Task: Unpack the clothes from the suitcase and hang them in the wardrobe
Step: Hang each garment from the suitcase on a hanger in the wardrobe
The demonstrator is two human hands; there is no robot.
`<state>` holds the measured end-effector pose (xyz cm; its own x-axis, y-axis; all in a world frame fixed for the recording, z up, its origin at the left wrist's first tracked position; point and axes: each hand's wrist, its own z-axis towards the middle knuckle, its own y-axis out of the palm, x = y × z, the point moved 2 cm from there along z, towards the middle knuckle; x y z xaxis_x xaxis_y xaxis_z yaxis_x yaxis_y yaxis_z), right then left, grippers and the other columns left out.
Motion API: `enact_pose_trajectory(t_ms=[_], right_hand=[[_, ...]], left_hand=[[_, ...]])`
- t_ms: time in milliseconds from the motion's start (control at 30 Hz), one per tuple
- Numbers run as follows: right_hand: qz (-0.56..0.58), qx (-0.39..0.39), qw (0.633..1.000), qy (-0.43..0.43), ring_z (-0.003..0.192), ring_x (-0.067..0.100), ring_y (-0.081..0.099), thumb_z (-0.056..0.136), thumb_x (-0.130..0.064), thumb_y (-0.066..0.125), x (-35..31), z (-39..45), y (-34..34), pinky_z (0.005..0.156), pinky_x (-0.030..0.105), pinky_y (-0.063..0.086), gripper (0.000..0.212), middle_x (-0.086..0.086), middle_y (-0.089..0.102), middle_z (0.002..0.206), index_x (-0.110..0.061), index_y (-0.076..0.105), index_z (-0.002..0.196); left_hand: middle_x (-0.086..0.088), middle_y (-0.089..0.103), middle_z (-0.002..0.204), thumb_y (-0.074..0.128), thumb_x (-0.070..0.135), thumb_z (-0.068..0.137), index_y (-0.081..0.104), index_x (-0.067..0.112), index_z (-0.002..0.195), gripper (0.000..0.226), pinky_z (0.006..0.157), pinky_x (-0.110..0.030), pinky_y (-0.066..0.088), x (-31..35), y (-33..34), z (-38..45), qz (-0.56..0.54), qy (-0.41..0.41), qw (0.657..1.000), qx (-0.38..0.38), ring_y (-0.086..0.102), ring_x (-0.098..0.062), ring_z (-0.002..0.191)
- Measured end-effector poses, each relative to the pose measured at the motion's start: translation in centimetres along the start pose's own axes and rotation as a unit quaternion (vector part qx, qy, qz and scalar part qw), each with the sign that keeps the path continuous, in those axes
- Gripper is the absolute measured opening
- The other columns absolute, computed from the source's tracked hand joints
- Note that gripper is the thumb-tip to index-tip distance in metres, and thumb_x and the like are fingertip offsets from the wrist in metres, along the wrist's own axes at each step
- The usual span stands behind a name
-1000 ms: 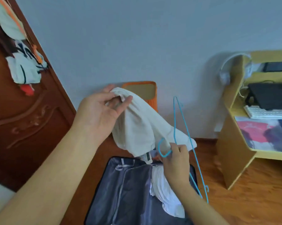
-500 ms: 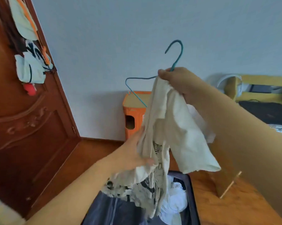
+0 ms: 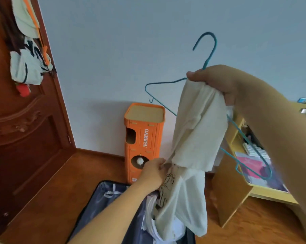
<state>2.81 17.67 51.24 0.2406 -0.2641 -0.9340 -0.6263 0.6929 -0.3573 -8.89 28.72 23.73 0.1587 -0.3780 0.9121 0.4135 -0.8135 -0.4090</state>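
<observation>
so my right hand (image 3: 217,81) is raised high, its grip closed around the neck of the blue wire hanger (image 3: 208,55) and the bunched top of the cream t-shirt (image 3: 199,131) together; the hook points up, one shoulder of the wire sticks out bare to the left, the other runs down to the right behind the cloth; my left hand (image 3: 154,173) sits lower, its grip pinching the shirt's edge just above the dark print; the shirt hangs in a long vertical drape straight down from the right hand, its tail reaching into the open suitcase (image 3: 103,205) on the floor, where more pale clothes lie; the long axis of the garment is near plumb while the hanger is tilted, so as i judge it the shirt is not yet seated on both shoulders; the left hand is the nearer one to the loose fabric and should do the spreading; the wardrobe (image 3: 22,138) stands well off to the left, with garments already hung at its top; an orange cardboard tower (image 3: 145,134) stands against the wall.
</observation>
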Motion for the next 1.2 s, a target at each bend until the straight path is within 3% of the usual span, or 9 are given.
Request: enact_pose_trajectory(t_ms=[67, 300, 367, 433, 633, 767, 900, 1033, 1200], right_hand=[[-0.014, 0.032, 0.999, -0.014, 0.058, 0.015, 0.067, 0.094, -0.032, 0.067, 0.6, -0.4, -4.2, 0.056, 0.028, 0.057, 0.020, 0.007, 0.068, 0.075, -0.012, 0.064, 0.093], [-0.113, 0.041, 0.986, 0.113, 0.092, 0.034, 0.069, 0.090, -0.039, 0.071, 12.0, -0.1, -13.0, 0.089, 0.052, 0.056, 0.045, 0.021, 0.072, 0.106, 0.000, 0.067, 0.111], [-0.151, -0.014, 0.976, 0.159, 0.083, 0.029, 0.062, 0.074, -0.052, 0.081, 16.0, 0.3, -12.7, 0.079, 0.045, 0.056, 0.066, 0.018, 0.069, 0.093, 0.002, 0.066, 0.109], [-0.225, -0.029, 0.960, 0.166, 0.062, 0.023, 0.057, 0.091, -0.041, 0.066, 18.1, 0.1, -11.1, 0.054, 0.029, 0.055, 0.037, 0.012, 0.060, 0.073, -0.004, 0.062, 0.091], [-0.075, 0.010, 0.997, -0.015, 0.050, 0.016, 0.036, 0.096, -0.031, 0.064, 18.6, 0.3, -5.9, 0.051, 0.030, 0.034, 0.021, -0.001, 0.039, 0.059, -0.012, 0.068, 0.087], [0.094, -0.150, 0.979, -0.103, 0.047, 0.005, 0.035, 0.084, -0.026, 0.080, 17.7, -2.2, 1.7, 0.048, 0.020, 0.030, 0.020, -0.015, 0.039, 0.054, -0.023, 0.073, 0.102], [0.095, -0.130, 0.979, -0.128, 0.060, 0.011, 0.048, 0.095, -0.018, 0.066, 17.6, -1.7, 6.4, 0.059, 0.030, 0.039, 0.021, -0.003, 0.060, 0.064, -0.013, 0.073, 0.076], [0.059, -0.103, 0.981, -0.153, 0.049, 0.003, 0.039, 0.094, -0.017, 0.064, 15.6, -0.8, 7.1, 0.054, 0.022, 0.032, 0.028, -0.009, 0.054, 0.053, -0.010, 0.070, 0.068], [-0.038, -0.036, 0.974, -0.222, 0.052, 0.007, 0.054, 0.090, -0.019, 0.061, 10.9, 0.3, 8.1, 0.055, 0.024, 0.042, 0.031, -0.005, 0.064, 0.051, -0.010, 0.067, 0.062]], left_hand=[[-0.002, 0.075, 0.086, 0.051, 0.039, 0.103, 0.070, 0.026, 0.092, 0.026, 0.087, -0.057, 0.057, -0.3, -0.4, 1.4, -0.075, -0.049, 0.995, 0.036, 0.071, -0.021, 0.077], [0.001, 0.068, 0.073, 0.047, 0.014, 0.106, 0.064, 0.015, 0.098, 0.019, 0.058, -0.025, 0.050, 8.3, -8.6, 4.4, -0.299, -0.053, 0.936, 0.180, 0.062, -0.015, 0.068], [-0.004, 0.072, 0.070, 0.047, 0.005, 0.102, 0.065, 0.005, 0.090, 0.021, 0.059, -0.025, 0.055, 12.0, -9.1, 4.8, -0.309, -0.035, 0.931, 0.190, 0.071, -0.021, 0.071], [-0.012, 0.068, 0.071, 0.052, 0.000, 0.095, 0.066, 0.001, 0.081, 0.019, 0.064, -0.031, 0.055, 15.1, -8.9, 4.8, -0.309, -0.015, 0.934, 0.178, 0.069, -0.030, 0.072], [0.001, 0.035, 0.061, 0.066, 0.023, 0.091, 0.046, 0.019, 0.064, 0.034, 0.054, -0.031, 0.021, 19.0, -6.4, 3.2, 0.103, 0.046, 0.987, 0.114, 0.032, -0.013, 0.055], [0.005, 0.041, 0.061, 0.069, 0.028, 0.090, 0.054, 0.013, 0.065, 0.033, 0.056, -0.031, 0.027, 19.0, -6.2, 1.5, 0.193, 0.065, 0.977, 0.066, 0.038, -0.010, 0.057], [0.000, 0.051, 0.072, 0.067, 0.016, 0.089, 0.058, 0.008, 0.075, 0.018, 0.057, -0.026, 0.031, 18.4, -9.1, -1.5, 0.240, 0.056, 0.966, 0.082, 0.043, -0.009, 0.064], [0.002, 0.055, 0.074, 0.061, 0.010, 0.086, 0.049, 0.020, 0.078, 0.018, 0.057, -0.033, 0.032, 15.1, -12.9, -4.6, 0.379, -0.019, 0.919, 0.110, 0.047, -0.018, 0.068], [0.001, 0.047, 0.100, 0.050, 0.001, 0.081, 0.049, 0.023, 0.091, 0.024, 0.070, -0.037, 0.039, 10.2, -14.8, -7.7, 0.455, -0.046, 0.833, 0.312, 0.048, -0.024, 0.093]])
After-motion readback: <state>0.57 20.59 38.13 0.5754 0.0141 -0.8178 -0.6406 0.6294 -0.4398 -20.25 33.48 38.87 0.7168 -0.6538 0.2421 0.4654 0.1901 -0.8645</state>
